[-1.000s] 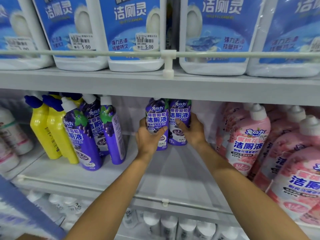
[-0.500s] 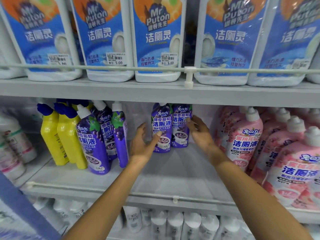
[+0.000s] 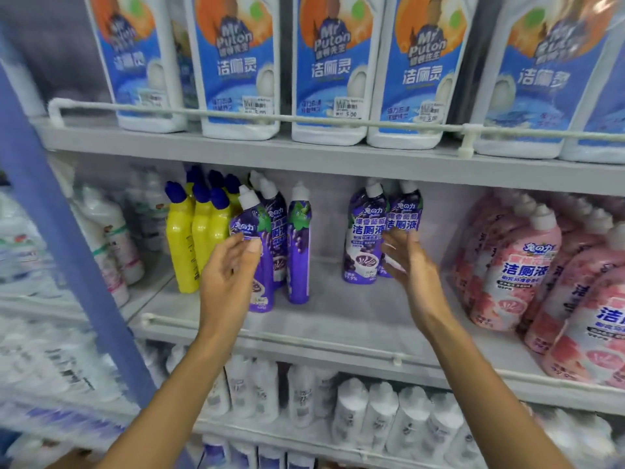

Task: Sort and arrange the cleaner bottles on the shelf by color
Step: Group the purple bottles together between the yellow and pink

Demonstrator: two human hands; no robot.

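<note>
**Close the gap in the purples**

Mid shelf (image 3: 338,319), L to R: yellow bottles (image 3: 181,252), purple trio (image 3: 299,252) right beside them, a bare gap, purple pair (image 3: 367,238) set further back, then pink bottles (image 3: 521,265).

Left hand (image 3: 230,265) hovers w/ fingers spread just in front of the trio's near bottle, gripping nothing. Right hand (image 3: 411,265) is flat-open at the pair's right bottle, also holding nothing. Touching or not, can't tell.

Likely step: bring the pair over to the trio so purple sits as one block. To do it well:
- Wrap each bottle low on the body, not the cap.
- They look tall w/ narrow bases, so slide along the shelf rather than lift.
- Keep them upright, labels front.
- Butt them vs the trio's right bottle w/o knocking it.

Hard to see:
- Rows behind yellow & pink are hidden.
- Pink group is cut off at R edge.
- Far-left bay is blurred.
- Trio's rear bottles are half hidden by the near one & the left hand.
</note>
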